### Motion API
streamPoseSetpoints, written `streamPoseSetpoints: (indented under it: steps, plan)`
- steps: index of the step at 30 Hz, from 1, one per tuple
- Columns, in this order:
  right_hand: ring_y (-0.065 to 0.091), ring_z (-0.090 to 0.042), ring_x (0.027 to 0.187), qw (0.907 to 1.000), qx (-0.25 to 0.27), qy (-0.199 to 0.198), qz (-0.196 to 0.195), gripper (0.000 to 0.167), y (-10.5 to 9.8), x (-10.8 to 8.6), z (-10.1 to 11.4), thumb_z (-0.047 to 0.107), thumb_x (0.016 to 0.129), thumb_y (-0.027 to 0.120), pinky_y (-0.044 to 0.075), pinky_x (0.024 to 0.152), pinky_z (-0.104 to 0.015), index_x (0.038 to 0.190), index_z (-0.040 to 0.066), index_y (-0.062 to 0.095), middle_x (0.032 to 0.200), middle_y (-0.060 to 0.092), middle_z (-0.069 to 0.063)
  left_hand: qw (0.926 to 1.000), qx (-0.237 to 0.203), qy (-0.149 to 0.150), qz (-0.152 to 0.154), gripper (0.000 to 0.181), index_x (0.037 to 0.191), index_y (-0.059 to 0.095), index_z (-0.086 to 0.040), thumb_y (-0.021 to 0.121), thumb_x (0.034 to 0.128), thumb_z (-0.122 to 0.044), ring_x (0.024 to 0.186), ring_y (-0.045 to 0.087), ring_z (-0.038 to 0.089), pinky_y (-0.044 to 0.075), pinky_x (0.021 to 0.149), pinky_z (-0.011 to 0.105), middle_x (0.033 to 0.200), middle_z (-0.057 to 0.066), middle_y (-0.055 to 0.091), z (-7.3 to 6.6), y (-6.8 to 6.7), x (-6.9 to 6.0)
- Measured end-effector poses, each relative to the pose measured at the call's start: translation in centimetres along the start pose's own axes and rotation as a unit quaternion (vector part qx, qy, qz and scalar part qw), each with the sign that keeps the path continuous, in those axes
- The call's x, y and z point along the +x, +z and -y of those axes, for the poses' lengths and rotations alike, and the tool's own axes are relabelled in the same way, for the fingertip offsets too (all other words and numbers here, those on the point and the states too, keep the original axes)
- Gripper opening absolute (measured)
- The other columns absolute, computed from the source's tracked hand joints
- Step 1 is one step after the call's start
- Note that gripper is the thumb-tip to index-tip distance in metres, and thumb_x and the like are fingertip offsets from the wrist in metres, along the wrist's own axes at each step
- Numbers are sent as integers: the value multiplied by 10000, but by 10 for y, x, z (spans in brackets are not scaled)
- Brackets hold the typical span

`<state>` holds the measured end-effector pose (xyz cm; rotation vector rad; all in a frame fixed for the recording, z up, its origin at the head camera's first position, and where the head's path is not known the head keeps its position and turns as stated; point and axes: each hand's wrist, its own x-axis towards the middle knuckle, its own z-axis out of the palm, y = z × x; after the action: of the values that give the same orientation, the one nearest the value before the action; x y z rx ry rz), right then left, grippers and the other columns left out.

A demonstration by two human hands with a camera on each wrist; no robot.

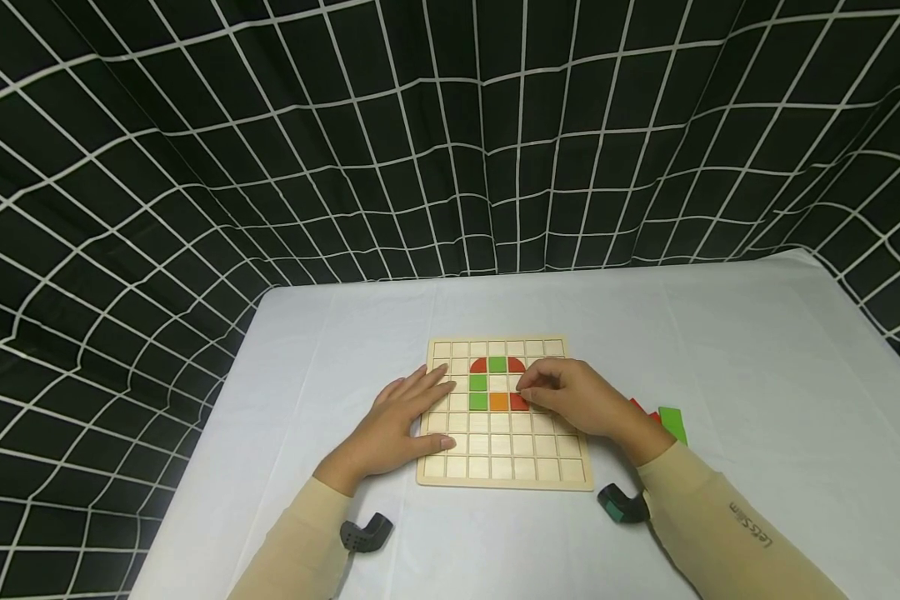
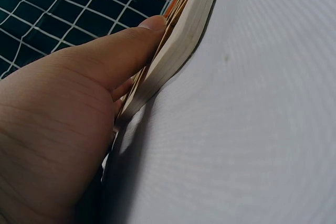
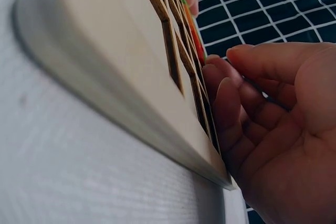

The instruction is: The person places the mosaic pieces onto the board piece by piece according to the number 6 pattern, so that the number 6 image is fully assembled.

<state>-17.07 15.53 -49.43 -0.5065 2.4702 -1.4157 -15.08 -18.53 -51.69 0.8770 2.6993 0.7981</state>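
Wooden grid board [image 1: 501, 470] lies flat on the worktop [image 1: 765, 350], which is covered in white cloth. Seated in its cells: green square tiles [image 1: 478, 402], an orange tile [image 1: 498, 402], a red square tile [image 1: 519, 403] and two red rounded pieces [image 1: 479, 366] at the upper corners of the group. Left hand [image 1: 401, 421] lies across the board's left edge, grip apart, fingers and thumb spread. Right hand [image 1: 577, 396] is at the red square tile, grip bent with fingertips drawn in close; from here I cannot tell whether a piece is pinched. These fingers block my view of the cell just above that tile. Right of the board, loose red pieces [image 1: 655, 416] and a loose green piece [image 1: 672, 422] are partly hidden by the right wrist. Dark devices [image 1: 367, 533] sit at both wrists, below beige sleeves [image 1: 292, 546]. Black curtain with white grid lines [image 1: 450, 125] hangs behind the worktop.
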Motion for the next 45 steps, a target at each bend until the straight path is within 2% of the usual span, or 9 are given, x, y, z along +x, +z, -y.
streamPoseSetpoints:
  steps: [11,19,24,28,33,42,45]
  plan:
    - [623,-254,1034,10000,72,20,30,38,-1,-1,4,149,1039,758,505,949,-454,1039,139,794,990,729,39,10000,-60,16,-32,854,1700,423,-201,712,1006,-606,1654,95,217,41,1307,490,1799,-48,199,0,-1,0]
    - [586,-273,1014,9995,284,109,31,101,-5,-1,10,207,1059,742,515,829,-397,1072,122,796,1001,703,-4,10000,-19,-9,-8,864,1707,407,-209,710,1007,-613,1655,87,203,40,1308,488,1801,-67,182,1,0,-1]
    - [577,-282,1031,9993,364,80,-86,149,-10,-3,13,229,1068,735,501,839,-403,1080,93,794,998,698,-28,10000,-8,-18,-15,866,1706,410,-214,723,1002,-607,1654,90,203,44,1308,496,1800,-70,185,1,-1,-1]
    - [602,-298,972,9988,430,95,-193,165,-16,-6,15,211,1071,730,525,798,-406,1095,58,788,973,695,-74,10000,-28,-4,-14,867,1707,409,-215,721,1001,-611,1654,94,211,46,1308,508,1800,-71,185,1,0,0]
    - [664,-303,947,9980,510,57,-358,199,-26,-10,22,226,1076,729,540,825,-431,1112,36,777,1011,723,-112,9999,-82,48,-54,862,1704,415,-206,722,1003,-603,1654,102,223,51,1306,517,1800,-49,196,-1,0,0]
    - [662,-398,936,9969,516,52,-593,202,-40,-19,24,242,1083,719,524,816,-378,1114,49,765,939,711,-181,9999,-40,52,-76,869,1705,415,-219,716,999,-626,1653,97,206,56,1307,511,1801,-64,191,3,2,0]
    - [657,-390,934,9967,479,31,-659,210,-43,-22,24,252,1087,714,522,801,-380,1117,50,765,943,710,-186,10000,-25,31,-57,871,1707,411,-222,716,998,-628,1653,94,200,54,1307,505,1801,-69,188,3,2,1]
